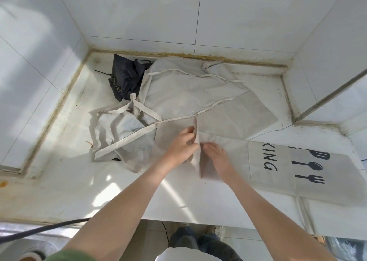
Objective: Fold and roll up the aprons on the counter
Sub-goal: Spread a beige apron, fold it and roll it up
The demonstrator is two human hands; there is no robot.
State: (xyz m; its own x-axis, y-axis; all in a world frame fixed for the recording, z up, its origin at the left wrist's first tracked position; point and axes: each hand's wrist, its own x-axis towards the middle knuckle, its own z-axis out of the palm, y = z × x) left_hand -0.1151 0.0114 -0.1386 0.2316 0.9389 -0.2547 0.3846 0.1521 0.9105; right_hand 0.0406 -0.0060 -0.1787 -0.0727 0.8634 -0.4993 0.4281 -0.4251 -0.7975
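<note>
We are in the folding step, and no rolling has begun. Our left hand [179,145] has its fingers curled and pinches a raised fold [196,153] of the printed apron [268,161]. Our right hand [217,155] meets it from the other side. Its thumb is at the fold and it seems to pinch too, but the cloth hides some of its fingers.

The dark apron [125,78] sits crumpled in the back corner of the counter [119,191]. The printed apron lies closer to us than the dark apron and off to its right, well apart from it. The fold we hold is the end closest to the dark apron. From there the printed apron runs as one long strip, away from the dark apron, to the right and a little toward us. Its letters and its fork and spoon pictures lie sideways, with the fork prongs pointing away from the dark apron.

A plain apron [188,86] is spread just beside the dark apron, touching it, with loose straps [127,141] trailing out.

Next we likely need to lay this fold flat, with its edges lined up. Then we can roll along the long strip, away from the dark apron, keeping the roll tight and straight.
</note>
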